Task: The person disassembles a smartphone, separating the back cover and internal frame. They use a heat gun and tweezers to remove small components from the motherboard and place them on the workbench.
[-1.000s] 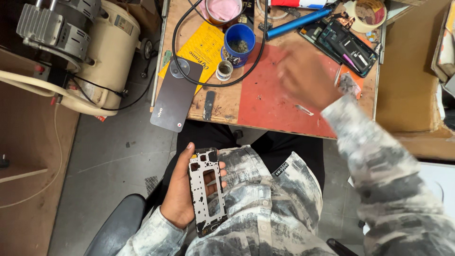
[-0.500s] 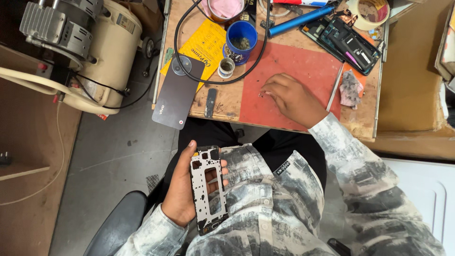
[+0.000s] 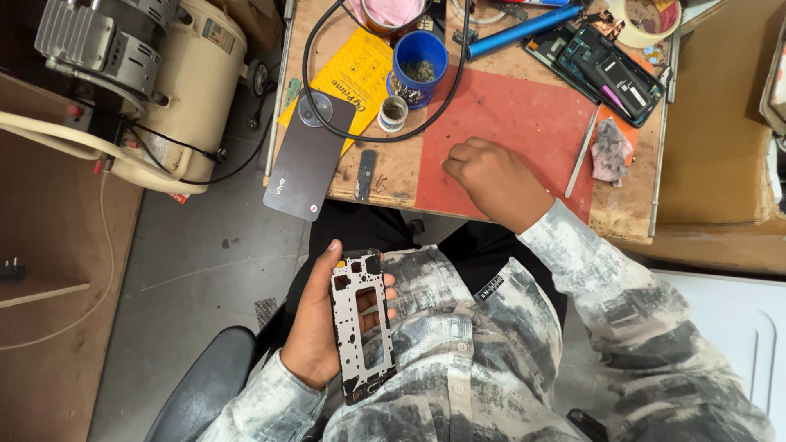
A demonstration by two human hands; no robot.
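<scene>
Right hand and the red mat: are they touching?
Touching. The head view shows the right hand resting knuckles-down on the red mat, fingers curled, no gap visible. The left hand holds a metal phone frame over the lap.

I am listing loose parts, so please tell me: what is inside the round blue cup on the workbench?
The round blue cup holds a dark pile of small bits, too small to identify. Anything beneath that pile is hidden.
</scene>
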